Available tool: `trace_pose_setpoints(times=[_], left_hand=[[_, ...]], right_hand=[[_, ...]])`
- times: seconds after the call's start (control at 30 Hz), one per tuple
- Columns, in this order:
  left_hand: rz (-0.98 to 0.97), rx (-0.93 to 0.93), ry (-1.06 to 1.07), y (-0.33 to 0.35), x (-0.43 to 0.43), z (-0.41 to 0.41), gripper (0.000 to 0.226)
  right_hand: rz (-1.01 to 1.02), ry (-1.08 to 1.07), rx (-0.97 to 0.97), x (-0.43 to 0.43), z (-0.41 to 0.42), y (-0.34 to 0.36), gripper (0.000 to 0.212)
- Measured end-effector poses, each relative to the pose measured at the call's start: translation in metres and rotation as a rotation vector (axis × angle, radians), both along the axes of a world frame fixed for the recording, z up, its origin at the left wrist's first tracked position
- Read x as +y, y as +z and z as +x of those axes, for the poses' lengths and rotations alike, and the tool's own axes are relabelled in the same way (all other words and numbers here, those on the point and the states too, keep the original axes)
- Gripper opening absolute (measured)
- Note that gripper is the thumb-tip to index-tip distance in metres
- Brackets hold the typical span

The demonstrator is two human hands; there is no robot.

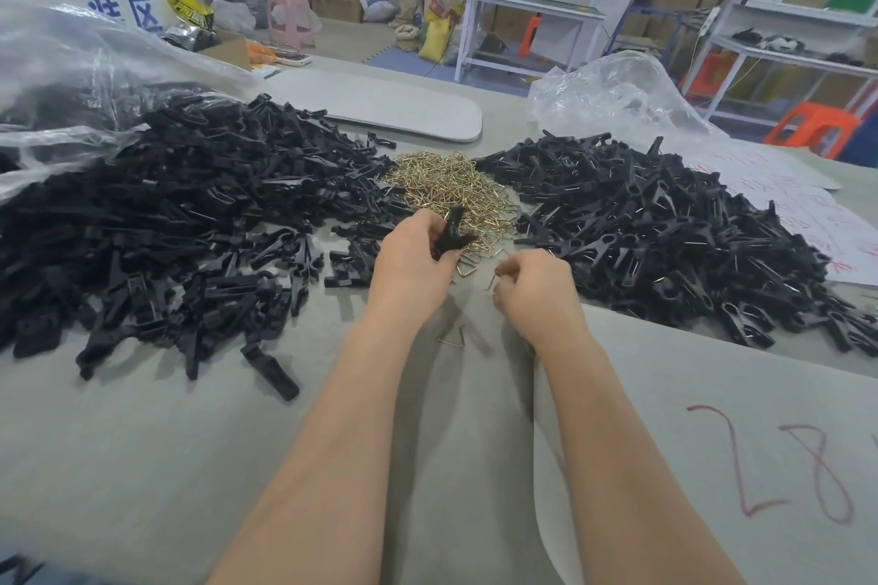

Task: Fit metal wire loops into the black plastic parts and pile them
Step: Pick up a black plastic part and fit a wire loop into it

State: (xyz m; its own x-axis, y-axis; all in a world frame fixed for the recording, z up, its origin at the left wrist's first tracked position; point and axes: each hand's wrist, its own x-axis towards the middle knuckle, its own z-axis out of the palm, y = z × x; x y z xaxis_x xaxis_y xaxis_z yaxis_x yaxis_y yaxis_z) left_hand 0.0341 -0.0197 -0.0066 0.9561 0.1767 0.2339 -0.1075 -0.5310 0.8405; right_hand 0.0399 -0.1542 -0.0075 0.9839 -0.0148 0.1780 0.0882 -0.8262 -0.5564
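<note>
My left hand (413, 259) grips a black plastic part (453, 233) just in front of the heap of brass-coloured wire loops (451, 190). My right hand (537, 287) sits close beside it, fingers curled, pinching a thin wire loop (494, 278). A big pile of bare black parts (190, 214) spreads over the left of the table. On the right lies a second pile of black parts (674, 228) with wire glinting in them. Two loose loops lie on the cloth, one (468, 268) between my hands and one (453, 337) nearer me.
A clear plastic bag (71, 62) lies behind the left pile and another (613, 90) behind the right one. A grey board (389, 105) lies at the table's far side. Paper sheets with red writing (784, 466) cover the right. Shelving, stools and cartons stand beyond.
</note>
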Motion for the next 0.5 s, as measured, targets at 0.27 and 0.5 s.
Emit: trace_pose_setpoints(times=[0.27, 0.5], left_hand=[[0.211, -0.004, -0.177, -0.003, -0.006, -0.002, 0.015], [0.232, -0.051, -0.229, -0.004, -0.007, -0.003, 0.016]], right_hand=[[0.716, -0.042, -0.016, -0.016, 0.003, 0.012, 0.01], [0.576, -0.034, 0.012, -0.015, -0.001, 0.017, 0.007]])
